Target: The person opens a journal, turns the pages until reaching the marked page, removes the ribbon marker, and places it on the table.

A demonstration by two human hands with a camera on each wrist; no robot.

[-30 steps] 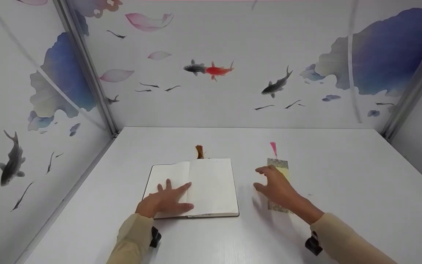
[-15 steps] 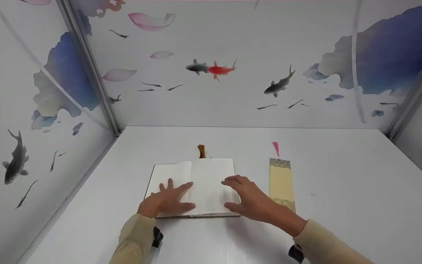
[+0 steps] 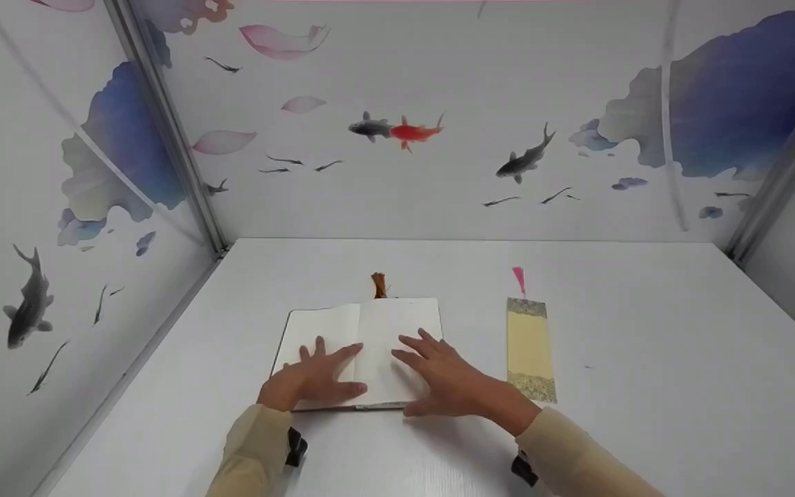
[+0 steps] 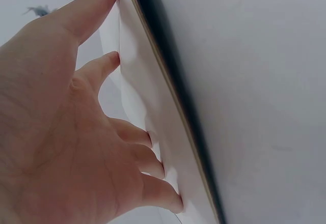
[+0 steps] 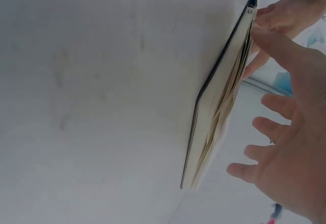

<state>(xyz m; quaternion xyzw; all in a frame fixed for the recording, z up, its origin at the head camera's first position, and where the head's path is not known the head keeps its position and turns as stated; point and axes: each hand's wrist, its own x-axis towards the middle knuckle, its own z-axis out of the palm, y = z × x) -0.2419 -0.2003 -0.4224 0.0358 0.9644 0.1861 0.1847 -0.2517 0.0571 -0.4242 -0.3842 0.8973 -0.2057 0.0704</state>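
Note:
An open notebook with blank pages lies on the white table. My left hand rests on its left page with fingers spread, and in the left wrist view the fingertips touch the paper. Over the right page is my right hand, its fingers apart and holding nothing. In the right wrist view the right thumb is close to the page edges; whether it touches them I cannot tell. A brown tassel sticks out beyond the notebook's top edge.
To the right of the notebook lies a yellow bookmark with grey patterned ends and a pink tassel. White walls printed with fish and petals enclose the table at the back and both sides.
My right hand has moved left, from over the yellow bookmark to the notebook's right page, and its fingers have spread. The bookmark is now fully uncovered. My left hand stays on the left page.

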